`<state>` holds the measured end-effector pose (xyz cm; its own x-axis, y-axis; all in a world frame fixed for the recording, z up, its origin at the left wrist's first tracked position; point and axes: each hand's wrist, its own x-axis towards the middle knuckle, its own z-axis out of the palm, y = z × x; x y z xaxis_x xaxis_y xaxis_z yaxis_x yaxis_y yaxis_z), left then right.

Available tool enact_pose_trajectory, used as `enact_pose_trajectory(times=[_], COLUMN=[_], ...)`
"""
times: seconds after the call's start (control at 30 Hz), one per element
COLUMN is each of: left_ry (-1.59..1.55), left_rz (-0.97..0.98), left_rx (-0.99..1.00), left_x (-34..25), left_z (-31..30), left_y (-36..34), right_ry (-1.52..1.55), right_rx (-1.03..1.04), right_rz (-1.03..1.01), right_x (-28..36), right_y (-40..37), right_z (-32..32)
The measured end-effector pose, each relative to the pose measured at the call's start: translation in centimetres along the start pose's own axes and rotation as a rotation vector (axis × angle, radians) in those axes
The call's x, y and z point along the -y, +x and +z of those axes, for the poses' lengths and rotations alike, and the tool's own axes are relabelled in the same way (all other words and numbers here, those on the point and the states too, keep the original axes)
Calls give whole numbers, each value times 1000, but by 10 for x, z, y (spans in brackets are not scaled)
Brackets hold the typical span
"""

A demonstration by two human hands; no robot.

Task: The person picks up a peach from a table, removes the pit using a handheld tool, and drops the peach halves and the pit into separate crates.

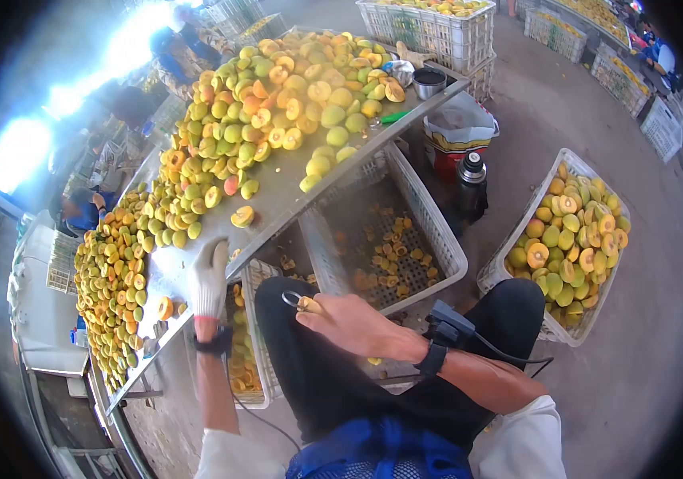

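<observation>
Holding looped tool (297, 301) near table (277, 203)

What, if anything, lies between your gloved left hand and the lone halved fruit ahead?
Nothing visible: only bare table separates the left hand from the halved fruit. The right hand grips a looped tool.

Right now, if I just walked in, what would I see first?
A huge heap of yellow-green fruit halves covers the metal table up the middle. On the right, a white crate on the floor holds more halves. Down front, the gloved left hand rests on the table edge and the bare right hand holds a small loop tool.
</observation>
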<state>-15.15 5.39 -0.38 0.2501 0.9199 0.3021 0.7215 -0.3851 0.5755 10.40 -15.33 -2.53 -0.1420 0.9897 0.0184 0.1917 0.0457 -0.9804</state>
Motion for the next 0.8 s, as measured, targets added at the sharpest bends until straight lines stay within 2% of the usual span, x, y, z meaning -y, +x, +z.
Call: enact_pose_trajectory(times=[0.03,0.17,0.3,0.33,0.37,0.47,0.57,0.6,0.7,0.8], left_ry=[-20,37,236,272,110,286,394,394,132,-217], left_rz=[26,136,242,249,139,214,85,120,152,-78], left_rx=[49,153,160,171,173,269,372,347,392,395], left_x=[-10,-51,-35,-57,-79,-56,-81,-75,-50,-51], left_z=[14,69,121,121,121,161,169,174,177,162], left_y=[16,67,110,111,106,127,126,129,137,127], right_ry=[-15,4,7,9,10,60,55,51,35,25], right_rx=[34,-94,-59,-57,-54,-63,-142,-141,-149,-189], right_rz=[39,-81,23,32,44,65,-13,-10,-14,-60], right_x=[1,1,19,15,13,16,12,12,13,9], right_y=[1,4,6,6,6,4,5,5,5,7], right_z=[-2,-7,-27,-28,-28,-33,-29,-30,-31,-28])
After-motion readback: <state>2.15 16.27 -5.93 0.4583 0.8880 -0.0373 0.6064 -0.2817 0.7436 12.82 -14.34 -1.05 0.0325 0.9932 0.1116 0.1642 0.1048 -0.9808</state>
